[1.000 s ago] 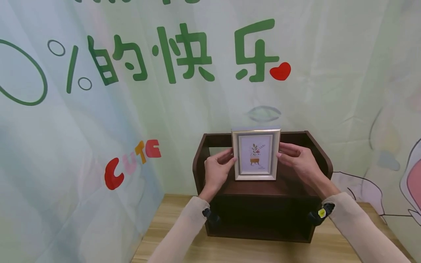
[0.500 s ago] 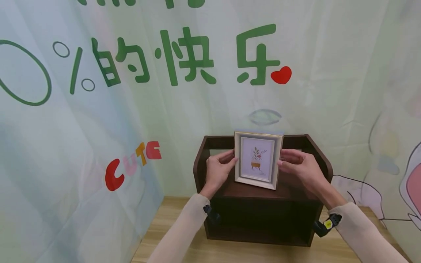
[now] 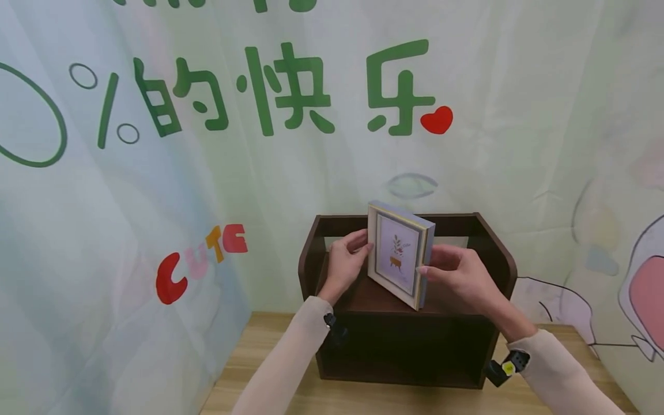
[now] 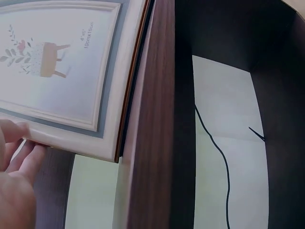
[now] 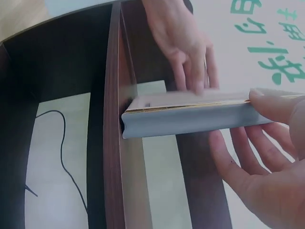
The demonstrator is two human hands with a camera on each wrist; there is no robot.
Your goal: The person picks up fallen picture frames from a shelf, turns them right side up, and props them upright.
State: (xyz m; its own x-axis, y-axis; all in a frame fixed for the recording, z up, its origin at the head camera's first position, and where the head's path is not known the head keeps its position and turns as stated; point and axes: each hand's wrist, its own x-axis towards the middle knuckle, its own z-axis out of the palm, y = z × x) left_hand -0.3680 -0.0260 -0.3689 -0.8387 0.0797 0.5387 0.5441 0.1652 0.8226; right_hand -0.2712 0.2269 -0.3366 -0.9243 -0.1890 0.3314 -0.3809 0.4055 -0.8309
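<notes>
Fingers (image 5: pixel 226 160) pinching frame (image 3: pixel 391 290), 4"x6" print (image 4: pixel 52 64), "CUTE" curtain (image 3: pixel 290 173)

- The picture frame (image 3: pixel 399 253) has swung round big time: it faced the head cam square-on a second ago, was slightly turned half a second ago, and now sits well angled, with its right edge swung out towards the viewer.
- You can now see its grey-blue outer side, and the front looks narrower.
- Its lower right corner has come forward, near the front edge of the brown shelf (image 3: pixel 353 300).
- The right hand (image 3: pixel 461 279) has come nearer and a bit inward along with that edge.
</notes>
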